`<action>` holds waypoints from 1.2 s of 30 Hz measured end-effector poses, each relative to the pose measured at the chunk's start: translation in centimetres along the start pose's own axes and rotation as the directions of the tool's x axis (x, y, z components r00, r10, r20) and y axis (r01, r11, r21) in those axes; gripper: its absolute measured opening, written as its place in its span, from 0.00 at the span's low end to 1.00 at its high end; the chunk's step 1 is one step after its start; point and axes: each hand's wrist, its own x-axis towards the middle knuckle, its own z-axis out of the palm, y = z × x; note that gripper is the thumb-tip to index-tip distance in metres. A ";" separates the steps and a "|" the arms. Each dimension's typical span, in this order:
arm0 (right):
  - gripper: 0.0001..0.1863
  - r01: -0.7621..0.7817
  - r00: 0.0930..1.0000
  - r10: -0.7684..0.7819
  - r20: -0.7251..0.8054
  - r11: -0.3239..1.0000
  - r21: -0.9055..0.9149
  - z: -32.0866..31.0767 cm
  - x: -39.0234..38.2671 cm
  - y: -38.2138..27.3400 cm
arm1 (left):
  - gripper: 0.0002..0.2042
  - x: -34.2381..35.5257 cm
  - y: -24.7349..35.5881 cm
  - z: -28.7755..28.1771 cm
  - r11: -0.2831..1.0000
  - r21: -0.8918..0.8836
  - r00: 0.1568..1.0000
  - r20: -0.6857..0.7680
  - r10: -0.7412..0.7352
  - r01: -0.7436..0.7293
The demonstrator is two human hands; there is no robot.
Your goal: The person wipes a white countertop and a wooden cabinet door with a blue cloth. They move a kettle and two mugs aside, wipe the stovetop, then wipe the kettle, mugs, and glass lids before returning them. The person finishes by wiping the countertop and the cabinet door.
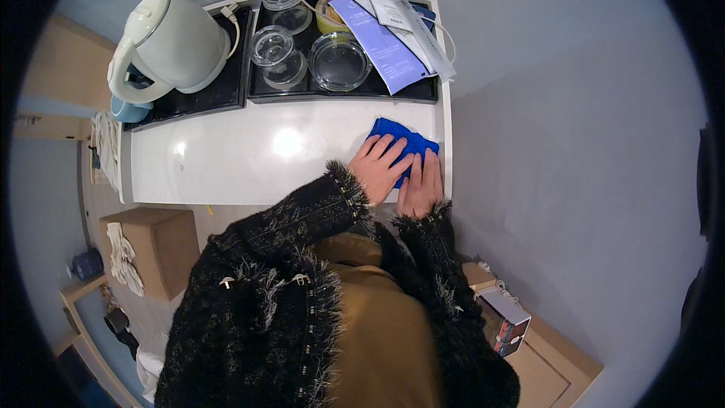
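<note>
A folded blue cloth (387, 127) lies on the white tabletop (226, 151) by its right edge. Spread across the cloth is my left hand (380, 170), palm down with its fingers apart. My right hand (423, 187) rests beside it at the cloth's near right corner, fingers stretched forward and lying flat on the fabric. Both hands are open, and parts of the cloth are hidden beneath them. Dark fringed sleeves reach to both wrists.
Along the back, a black tray (260, 95) bears glass jars (285, 68), a round glass dish (340, 62), a tape roll (329, 11) and purple packets (381, 44). A white kettle (177, 41) and blue cup (130, 109) stand left. A cardboard box (162, 245) with white gloves sits below.
</note>
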 end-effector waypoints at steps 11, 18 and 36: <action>0.27 -0.008 0.977 -0.013 0.213 0.995 0.098 -3.2 -3.7 -2.7 | 0.25 -5.9 2.1 -3.4 0.999 -0.030 0.988 0.154 0.024 -0.019; 0.28 0.036 0.998 -0.039 0.042 0.997 0.072 0.7 1.4 -2.1 | 0.29 -2.8 -0.9 -2.6 0.991 -0.005 0.976 0.174 -0.131 0.134; 0.30 0.166 0.942 -0.222 0.253 0.961 0.223 4.1 6.1 -9.8 | 0.27 -9.1 -7.8 -9.4 0.965 0.077 0.933 0.247 -0.263 0.252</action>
